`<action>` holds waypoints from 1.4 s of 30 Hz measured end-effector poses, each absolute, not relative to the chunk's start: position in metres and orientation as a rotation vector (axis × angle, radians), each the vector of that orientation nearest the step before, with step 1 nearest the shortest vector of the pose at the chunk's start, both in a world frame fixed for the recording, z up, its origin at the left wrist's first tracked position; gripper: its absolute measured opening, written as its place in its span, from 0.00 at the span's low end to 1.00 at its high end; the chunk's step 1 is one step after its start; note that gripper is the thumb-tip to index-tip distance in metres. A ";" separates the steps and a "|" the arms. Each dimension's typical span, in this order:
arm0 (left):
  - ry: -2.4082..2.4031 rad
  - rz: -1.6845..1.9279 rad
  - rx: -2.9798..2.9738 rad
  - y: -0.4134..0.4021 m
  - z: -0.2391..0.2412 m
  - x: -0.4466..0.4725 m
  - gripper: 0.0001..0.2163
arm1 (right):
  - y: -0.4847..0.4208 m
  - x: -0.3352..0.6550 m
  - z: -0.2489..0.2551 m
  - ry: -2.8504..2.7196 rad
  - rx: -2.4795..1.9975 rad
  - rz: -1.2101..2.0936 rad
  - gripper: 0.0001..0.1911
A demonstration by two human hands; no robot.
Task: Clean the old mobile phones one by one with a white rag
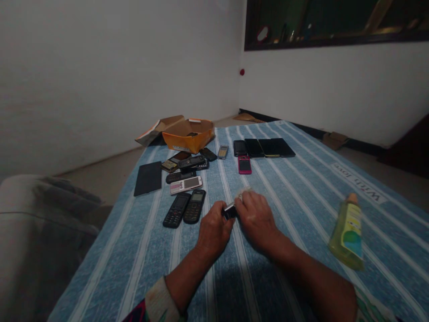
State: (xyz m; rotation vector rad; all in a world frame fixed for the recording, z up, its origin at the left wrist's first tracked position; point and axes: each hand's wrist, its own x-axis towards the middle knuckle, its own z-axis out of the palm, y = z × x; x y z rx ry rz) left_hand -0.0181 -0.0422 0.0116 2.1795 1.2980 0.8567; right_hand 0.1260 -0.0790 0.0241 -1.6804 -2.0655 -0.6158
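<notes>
My left hand (214,228) is closed on a small dark phone (229,210) held just above the blue striped cloth (295,197). My right hand (256,217) is closed round a white wad (241,193) and presses against the phone's right end. Two black keypad phones (185,208) lie side by side just left of my hands. A pink-and-white phone (186,184) lies behind them.
A heap of several old phones (187,163) and a dark flat tablet (148,178) lie at the far left. A row of black smartphones (264,147) and a pink phone (244,164) lie further back. An orange cardboard box (188,134) stands at the far edge. A yellow-green bottle (347,232) lies at right.
</notes>
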 end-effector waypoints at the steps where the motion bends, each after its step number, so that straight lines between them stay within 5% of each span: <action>1: 1.296 0.861 2.182 -0.042 0.012 -0.018 0.07 | -0.080 0.120 0.025 -2.088 -1.627 -0.613 0.10; 16: 1.336 0.837 2.230 -0.046 0.007 -0.021 0.08 | -0.074 0.154 0.024 -1.971 -1.852 -0.591 0.09; 42: 1.144 0.939 2.256 -0.042 0.015 -0.026 0.07 | -0.091 0.111 0.021 -2.071 -1.361 -0.663 0.15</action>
